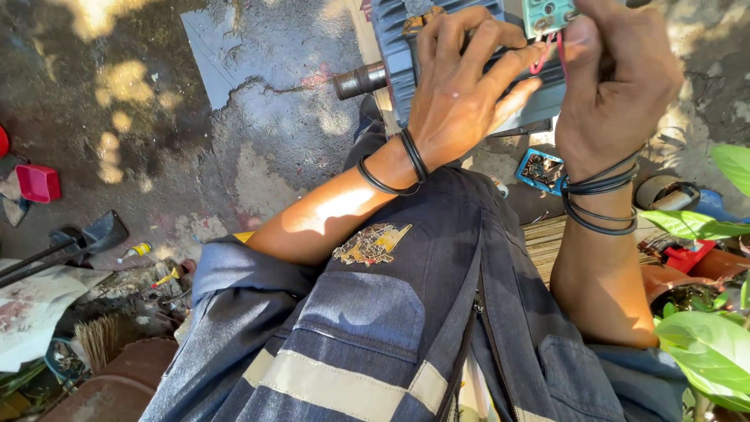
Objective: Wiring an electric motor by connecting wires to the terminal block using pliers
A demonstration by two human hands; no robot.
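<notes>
Resting across a ribbed blue-grey motor (406, 47), the left hand (461, 94) has its fingers (500, 66) spread loosely, clamping nothing. Just right of those fingertips, the right hand (617, 78) is curled shut, pinching thin red wires (544, 59) below a teal terminal box (549, 16). The motor's shaft (361, 80) juts left of the left-hand fingers.

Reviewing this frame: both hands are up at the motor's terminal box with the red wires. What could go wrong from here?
The right hand pinches thin red wires at the teal terminal box; a tug might loosen or break them. The left hand steadies the finned motor, whose protruding shaft could roll it. Loose wrist bands may snag.
</notes>
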